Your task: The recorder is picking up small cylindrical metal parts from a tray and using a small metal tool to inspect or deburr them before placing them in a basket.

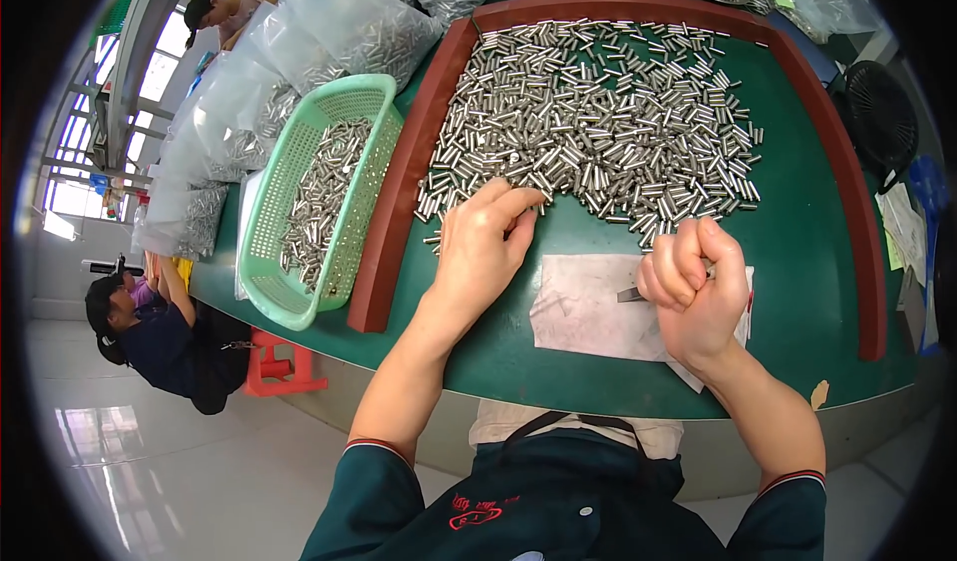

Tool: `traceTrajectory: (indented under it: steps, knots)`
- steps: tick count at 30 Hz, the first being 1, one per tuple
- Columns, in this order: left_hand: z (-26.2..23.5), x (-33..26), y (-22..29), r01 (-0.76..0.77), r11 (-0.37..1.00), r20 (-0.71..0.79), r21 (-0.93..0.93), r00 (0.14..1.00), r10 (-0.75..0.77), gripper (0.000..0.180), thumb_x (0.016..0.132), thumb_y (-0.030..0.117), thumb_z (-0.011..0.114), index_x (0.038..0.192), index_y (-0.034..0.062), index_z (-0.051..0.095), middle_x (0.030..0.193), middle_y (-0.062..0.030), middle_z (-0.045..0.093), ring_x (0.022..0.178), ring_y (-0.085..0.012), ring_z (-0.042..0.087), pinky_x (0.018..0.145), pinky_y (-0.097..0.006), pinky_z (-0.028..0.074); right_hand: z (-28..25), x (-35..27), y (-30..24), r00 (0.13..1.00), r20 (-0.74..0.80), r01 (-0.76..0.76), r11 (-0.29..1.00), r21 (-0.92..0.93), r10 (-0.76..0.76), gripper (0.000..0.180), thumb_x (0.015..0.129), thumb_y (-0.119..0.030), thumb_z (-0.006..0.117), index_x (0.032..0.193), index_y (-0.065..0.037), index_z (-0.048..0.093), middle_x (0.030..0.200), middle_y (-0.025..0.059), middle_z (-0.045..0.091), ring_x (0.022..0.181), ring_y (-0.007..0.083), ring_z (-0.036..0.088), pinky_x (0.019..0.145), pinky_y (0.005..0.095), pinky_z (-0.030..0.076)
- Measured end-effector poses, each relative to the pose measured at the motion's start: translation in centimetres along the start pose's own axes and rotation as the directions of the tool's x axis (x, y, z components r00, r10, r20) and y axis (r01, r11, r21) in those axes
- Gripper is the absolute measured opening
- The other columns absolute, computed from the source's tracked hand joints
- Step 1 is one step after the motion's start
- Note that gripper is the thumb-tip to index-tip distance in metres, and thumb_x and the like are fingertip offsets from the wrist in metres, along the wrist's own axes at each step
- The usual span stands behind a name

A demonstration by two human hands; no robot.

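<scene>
Left hand [481, 252]: fingers pressed together on near edge of metal pin pile [598, 112] | pile: directly beyond fingertips, pins' long axes mixed | right hand [695, 287]: fist closed around small metal tool [630, 294], nearer white paper [583, 307] than pile | left hand nearer.

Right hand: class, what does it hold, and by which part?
The right hand is fisted around a small dark metal tool; its tip sticks out leftward, the rest is hidden in the fist.

Dark teal short sleeves, red-white striped cuffs; red embroidered chest mark; grey snap button; light trousers.
</scene>
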State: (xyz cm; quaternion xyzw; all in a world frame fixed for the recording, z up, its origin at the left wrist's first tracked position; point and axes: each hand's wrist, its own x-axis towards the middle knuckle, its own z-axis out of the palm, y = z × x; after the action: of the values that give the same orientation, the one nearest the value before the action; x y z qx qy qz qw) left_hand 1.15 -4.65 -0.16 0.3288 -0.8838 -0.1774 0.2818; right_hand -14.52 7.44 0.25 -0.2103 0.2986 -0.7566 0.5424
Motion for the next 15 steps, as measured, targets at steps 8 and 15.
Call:
traceTrajectory:
  steps: [8,15]
  knots:
    - [-0.4,-0.1,-0.2,-0.111,0.984,0.125,0.142,0.988,0.093,0.009,0.069,0.003,0.063,0.076,0.0024,0.059,0.066,-0.0091,0.051,0.056,-0.0255,0.053,0.05,-0.033,0.041,0.2,0.0,0.1,1.0,-0.01,-0.022,1.0,0.007,0.022,0.039,0.087,-0.023,0.031,0.05,-0.012,0.025,0.04,-0.0015,0.024,0.039,0.0077,0.015,0.039,0.0242,0.016]
    - [0.0,-1.4,4.1,-0.012,0.963,0.373,-0.269,0.92,0.116,0.006,0.068,0.0,0.063,0.071,0.0006,0.057,0.055,-0.0046,0.042,0.047,-0.0131,0.04,0.043,-0.028,0.031,0.0,-0.1,-0.2,1.0,0.023,-0.009,0.999,0.03,0.008,0.036,0.085,-0.021,0.032,0.051,-0.01,0.026,0.042,-0.001,0.026,0.04,0.0077,0.018,0.04,0.024,0.018]
